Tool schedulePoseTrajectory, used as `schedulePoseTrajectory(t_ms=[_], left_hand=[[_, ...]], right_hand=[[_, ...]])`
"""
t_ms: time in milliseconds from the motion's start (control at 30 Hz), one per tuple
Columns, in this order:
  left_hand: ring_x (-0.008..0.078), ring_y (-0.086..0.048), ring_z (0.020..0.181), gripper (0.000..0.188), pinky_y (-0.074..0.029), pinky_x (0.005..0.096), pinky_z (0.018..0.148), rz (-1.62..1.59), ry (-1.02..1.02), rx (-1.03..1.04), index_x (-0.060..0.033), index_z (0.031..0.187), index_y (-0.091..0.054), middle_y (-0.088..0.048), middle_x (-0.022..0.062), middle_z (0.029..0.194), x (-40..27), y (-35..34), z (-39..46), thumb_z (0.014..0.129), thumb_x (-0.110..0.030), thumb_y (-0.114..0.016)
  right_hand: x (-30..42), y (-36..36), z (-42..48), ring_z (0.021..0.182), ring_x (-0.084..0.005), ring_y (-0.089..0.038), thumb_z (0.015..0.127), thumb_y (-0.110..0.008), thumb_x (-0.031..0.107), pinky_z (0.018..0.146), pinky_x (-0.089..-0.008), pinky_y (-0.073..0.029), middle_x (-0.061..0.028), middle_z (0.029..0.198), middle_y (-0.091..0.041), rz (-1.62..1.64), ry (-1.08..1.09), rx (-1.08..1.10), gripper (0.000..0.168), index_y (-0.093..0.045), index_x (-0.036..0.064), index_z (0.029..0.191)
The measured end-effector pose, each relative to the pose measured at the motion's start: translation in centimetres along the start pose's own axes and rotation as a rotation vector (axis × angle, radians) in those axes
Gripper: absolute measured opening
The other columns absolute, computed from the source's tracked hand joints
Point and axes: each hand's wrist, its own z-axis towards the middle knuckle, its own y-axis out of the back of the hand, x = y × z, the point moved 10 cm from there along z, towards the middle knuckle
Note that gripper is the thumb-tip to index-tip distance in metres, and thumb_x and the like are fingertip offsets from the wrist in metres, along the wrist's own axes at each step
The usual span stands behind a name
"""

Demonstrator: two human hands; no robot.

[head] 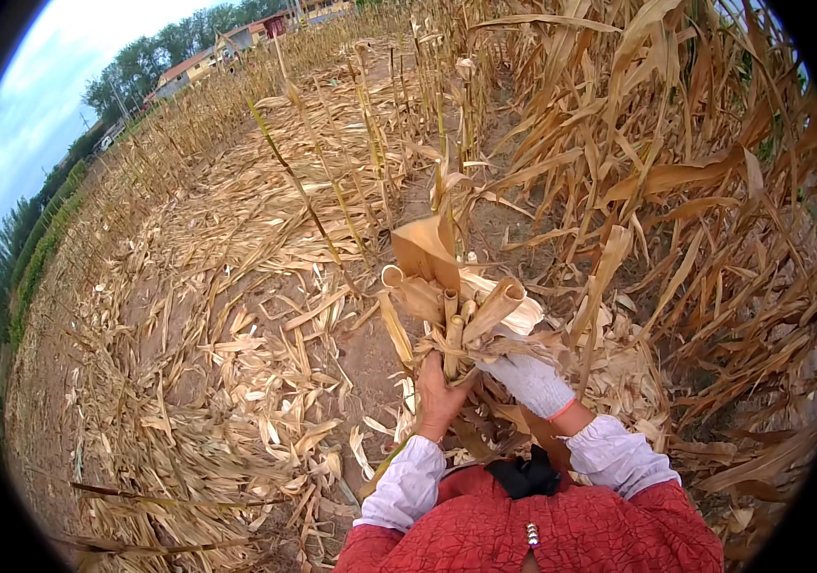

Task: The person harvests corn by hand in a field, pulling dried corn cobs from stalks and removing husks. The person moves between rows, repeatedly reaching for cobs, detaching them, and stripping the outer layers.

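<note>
A bundle of dry corn stalks (pixel 454 336) points away from me, its leaf sheaths curled around the stalk ends. My bare left hand (pixel 438 401) is closed around its near left side. On the right, my right hand (pixel 527 379) wears a white knit glove with an orange cuff edge. It lies against the bundle's right side; dry leaves hide its fingertips, so their grip cannot be made out. One broad tan leaf (pixel 426 247) stands up at the far end of the bundle. Pale corn husks (pixel 516 311) show just behind it.
Tall dry corn plants (pixel 695 215) stand close on my right. Leaning and upright bare stalks (pixel 301 186) rise ahead. Flattened stalks (pixel 165 444) and scattered husks (pixel 265 401) litter the soil to my left. Trees (pixel 172 50) and low buildings (pixel 201 64) lie far off.
</note>
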Motion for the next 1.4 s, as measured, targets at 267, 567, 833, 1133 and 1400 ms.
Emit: schedulePoseTrajectory(t_ms=[267,567,833,1133,1400], left_hand=[[0.0193,-0.062,0.083,0.045,-0.048,0.0307,0.073,-0.082,-0.053,0.195,-0.0009,0.109,-0.056,-0.064,0.0124,0.093,-4.8,-1.7,3.3,0.067,-0.004,-0.071],[0.0170,-0.059,0.078,0.030,-0.046,0.0284,0.071,-0.242,-0.050,0.231,-0.0005,0.099,-0.055,-0.061,0.0114,0.085,-10.3,-1.4,5.4,0.072,-0.003,-0.068],[0.0248,-0.057,0.076,0.032,-0.045,0.0292,0.069,-0.179,-0.196,0.213,-0.0012,0.099,-0.054,-0.056,0.0130,0.085,-10.4,-0.9,5.7,0.070,-0.003,-0.068],[0.0270,-0.057,0.083,0.036,-0.045,0.0316,0.074,-0.175,-0.251,0.157,0.0003,0.100,-0.052,-0.055,0.0139,0.090,-11.3,0.1,6.5,0.068,-0.001,-0.069],[0.0271,-0.056,0.086,0.037,-0.044,0.0314,0.077,-0.242,-0.197,0.210,0.0005,0.104,-0.050,-0.055,0.0145,0.093,-11.1,-0.9,7.0,0.069,-0.001,-0.063]], right_hand=[[-2.6,5.4,-2.1,0.081,-0.0291,-0.058,0.079,-0.058,0.011,0.066,-0.0377,-0.047,-0.0123,0.085,-0.056,0.087,0.195,-0.172,0.027,-0.058,0.011,0.106],[-7.2,5.0,-2.1,0.082,-0.0365,-0.052,0.080,-0.061,0.019,0.071,-0.0423,-0.043,-0.0188,0.090,-0.051,0.671,-0.242,-0.266,0.026,-0.053,-0.002,0.095],[-10.0,1.5,-4.0,0.074,-0.0185,-0.054,0.075,-0.067,0.019,0.065,-0.0307,-0.045,-0.0109,0.080,-0.055,1.208,-0.590,-0.368,0.038,-0.046,-0.004,0.097],[-9.5,0.6,-4.5,0.077,-0.0168,-0.054,0.077,-0.063,0.020,0.070,-0.0294,-0.045,-0.0099,0.085,-0.057,0.909,-0.671,-0.299,0.033,-0.052,-0.002,0.100],[-5.2,-1.0,-5.7,0.085,-0.0378,-0.055,0.085,-0.055,0.019,0.069,-0.0420,-0.045,-0.0214,0.097,-0.052,0.527,-0.403,-0.072,0.023,-0.053,0.000,0.096]])
